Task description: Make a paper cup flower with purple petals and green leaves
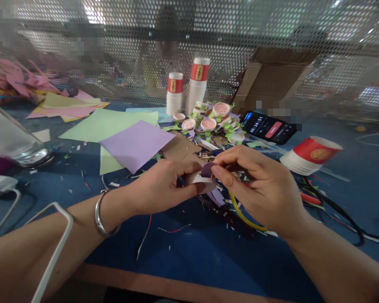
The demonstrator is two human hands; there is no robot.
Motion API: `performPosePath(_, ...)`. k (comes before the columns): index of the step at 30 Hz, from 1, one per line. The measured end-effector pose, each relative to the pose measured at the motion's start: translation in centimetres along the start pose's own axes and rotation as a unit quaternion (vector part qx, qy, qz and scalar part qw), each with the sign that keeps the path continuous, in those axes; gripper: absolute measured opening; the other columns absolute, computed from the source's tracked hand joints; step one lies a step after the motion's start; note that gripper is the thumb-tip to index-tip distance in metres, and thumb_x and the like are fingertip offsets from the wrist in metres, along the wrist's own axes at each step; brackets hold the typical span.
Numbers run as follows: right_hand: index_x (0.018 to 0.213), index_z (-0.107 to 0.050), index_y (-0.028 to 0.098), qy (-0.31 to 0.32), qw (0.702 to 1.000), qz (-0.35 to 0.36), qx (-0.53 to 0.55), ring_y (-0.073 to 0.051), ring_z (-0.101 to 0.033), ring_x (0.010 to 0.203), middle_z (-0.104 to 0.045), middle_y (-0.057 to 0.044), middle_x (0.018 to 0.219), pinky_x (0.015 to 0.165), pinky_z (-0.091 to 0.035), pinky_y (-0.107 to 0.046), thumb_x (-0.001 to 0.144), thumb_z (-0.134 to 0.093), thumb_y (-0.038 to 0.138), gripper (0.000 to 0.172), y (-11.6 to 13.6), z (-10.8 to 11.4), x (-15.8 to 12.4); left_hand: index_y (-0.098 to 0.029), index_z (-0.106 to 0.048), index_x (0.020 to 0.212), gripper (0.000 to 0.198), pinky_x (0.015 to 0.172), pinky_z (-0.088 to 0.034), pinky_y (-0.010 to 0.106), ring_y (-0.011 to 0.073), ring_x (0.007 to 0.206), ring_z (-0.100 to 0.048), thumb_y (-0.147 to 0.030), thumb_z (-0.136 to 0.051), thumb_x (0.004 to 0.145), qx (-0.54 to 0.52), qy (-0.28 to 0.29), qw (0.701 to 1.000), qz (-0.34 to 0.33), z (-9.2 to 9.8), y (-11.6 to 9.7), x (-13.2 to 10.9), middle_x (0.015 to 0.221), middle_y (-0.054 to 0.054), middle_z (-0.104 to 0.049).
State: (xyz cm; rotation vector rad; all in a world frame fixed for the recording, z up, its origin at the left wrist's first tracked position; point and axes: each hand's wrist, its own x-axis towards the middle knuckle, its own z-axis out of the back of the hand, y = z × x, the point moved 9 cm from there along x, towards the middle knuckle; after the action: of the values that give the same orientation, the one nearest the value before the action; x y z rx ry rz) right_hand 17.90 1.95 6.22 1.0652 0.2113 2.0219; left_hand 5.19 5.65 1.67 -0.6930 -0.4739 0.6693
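Note:
Close to the middle of the view, my left hand [164, 185] is closed around a small white cut-down paper cup piece [202, 183], its thumb below and its fingers above. A dark purple paper piece [207, 169] stands up at the white piece's rim. My right hand [255, 181] pinches that purple paper between thumb and forefinger. Strips of lilac paper [217, 196] hang just under the white piece. A yellow loop [244, 216], perhaps a scissor handle, lies below my right hand.
Coloured paper sheets [135, 145] lie left of centre. Two cup stacks [196, 90] and a heap of decorated cup bottoms [208, 124] stand behind. A phone timer [270, 127] and a tipped cup stack [312, 155] are right. A drinking glass [15, 134] and white cable [55, 248] are left.

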Motion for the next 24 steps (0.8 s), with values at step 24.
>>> performPosePath(24,0.100,-0.070,0.022,0.025,0.995,-0.096,-0.012,-0.016,-0.069,0.071,-0.075,-0.001,0.084,0.062,-0.051,-0.029,0.096,-0.069,0.028,0.008,-1.9,-0.6,-0.1,-0.013,-0.072,0.097,0.012,0.043,-0.048,0.018,0.0115,0.057,-0.070,-0.024,-0.070,0.094,-0.506,-0.062,0.832,0.218,-1.1,3.5,0.0,0.078,0.002,-0.073)
